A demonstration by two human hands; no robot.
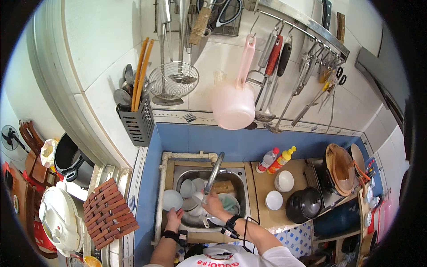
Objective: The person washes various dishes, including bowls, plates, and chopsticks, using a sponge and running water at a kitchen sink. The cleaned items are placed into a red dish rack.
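Observation:
My left hand (174, 218) is at the near rim of a white bowl (172, 200) by the sink's left edge; its fingertips meet the rim, but the grip is unclear. Under the end of the metal faucet (215, 173), my right hand (213, 205) reaches over the stainless steel sink (246, 187). Whether it grips a pale dish there cannot be made out. Several white bowls (187, 188) crowd the basin's left side. A greenish cloth (229, 203) lies in a larger bowl (237, 206) on the right, near a brownish block-like object (223, 188).
Right of the sink stand two white bowls (274, 200), a dark lidded pot (304, 205), a clear red-capped bottle (268, 161) and a yellow bottle (282, 161). A pink ladle-like scoop (233, 105) hangs above. A pale pipe (162, 187) edges the sink's left side.

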